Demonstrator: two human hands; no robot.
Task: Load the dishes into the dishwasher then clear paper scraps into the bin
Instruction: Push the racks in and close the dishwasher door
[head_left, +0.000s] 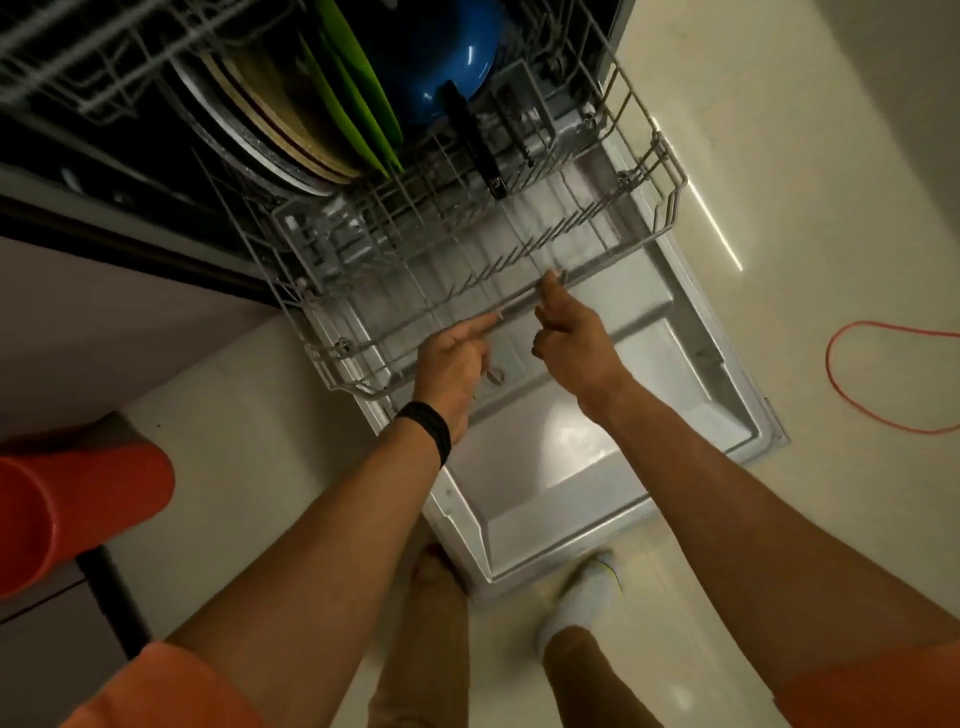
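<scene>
The dishwasher's lower rack (649, 156) is pulled partway out over the open door (561, 483). Its back holds upright green plates (358, 104), tan plates (291, 135), a metal plate (228, 140) and a blue pan (447, 57) with a black handle (478, 150). The front half of the rack is bare wire. My left hand (457, 358) holds the rack's front rail, index finger lying along it. My right hand (571, 338) pinches the same rail just to the right, one finger stretched over it. No paper scraps are in view.
The upper rack (104, 62) sits inside the dark tub at top left. An orange cup (78, 509) lies on its side on the counter at my left. An orange cord (883, 384) loops on the pale floor to the right. My feet stand at the door's near edge.
</scene>
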